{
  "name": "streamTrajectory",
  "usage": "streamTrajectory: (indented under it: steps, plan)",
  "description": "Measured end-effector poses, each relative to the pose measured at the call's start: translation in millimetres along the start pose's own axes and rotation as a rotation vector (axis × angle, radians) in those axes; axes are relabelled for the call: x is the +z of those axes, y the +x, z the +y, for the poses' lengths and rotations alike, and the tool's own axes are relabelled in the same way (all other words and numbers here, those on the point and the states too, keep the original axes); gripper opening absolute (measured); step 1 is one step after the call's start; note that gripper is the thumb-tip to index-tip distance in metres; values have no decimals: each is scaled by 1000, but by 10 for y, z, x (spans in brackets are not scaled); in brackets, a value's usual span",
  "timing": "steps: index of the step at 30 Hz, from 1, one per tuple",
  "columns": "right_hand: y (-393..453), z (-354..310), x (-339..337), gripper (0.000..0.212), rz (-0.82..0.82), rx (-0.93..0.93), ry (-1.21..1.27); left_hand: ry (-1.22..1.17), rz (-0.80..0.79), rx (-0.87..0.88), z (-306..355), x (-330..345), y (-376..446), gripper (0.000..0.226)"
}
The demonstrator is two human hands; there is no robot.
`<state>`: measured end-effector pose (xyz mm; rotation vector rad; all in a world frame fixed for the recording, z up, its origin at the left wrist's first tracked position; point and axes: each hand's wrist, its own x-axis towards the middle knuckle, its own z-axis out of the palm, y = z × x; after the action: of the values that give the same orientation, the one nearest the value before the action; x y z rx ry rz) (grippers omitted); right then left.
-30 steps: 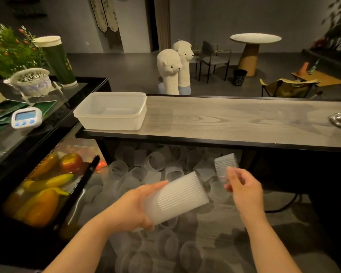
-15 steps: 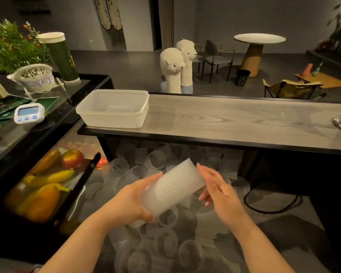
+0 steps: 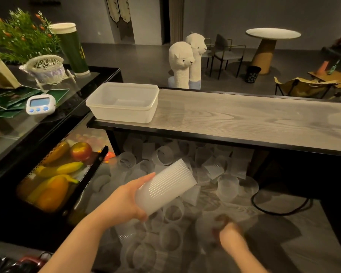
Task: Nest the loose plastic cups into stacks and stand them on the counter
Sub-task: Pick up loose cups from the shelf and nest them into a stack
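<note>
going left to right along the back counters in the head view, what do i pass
white basket → green cup → white tub → two alpaca figures behind the wooden counter

The right hand [image 3: 227,231] is motion-blurred down among the loose cups [image 3: 171,211], so its grip cannot be told. The worktop [image 3: 244,119] runs off the right edge.
</note>
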<state>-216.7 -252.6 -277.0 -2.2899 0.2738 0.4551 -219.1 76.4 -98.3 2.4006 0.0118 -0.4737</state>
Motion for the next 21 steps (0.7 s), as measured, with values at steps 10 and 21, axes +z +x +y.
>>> streamTrajectory:
  steps: [10,21]
  plan:
    - [-342,-1716,-1038,26,-157,-380,543,-17,-109,48,11,-126,-133,105]
    - [-18,-1884,-98,25,-87,-165,448,-51,15,6,-178,-387,-313,107]
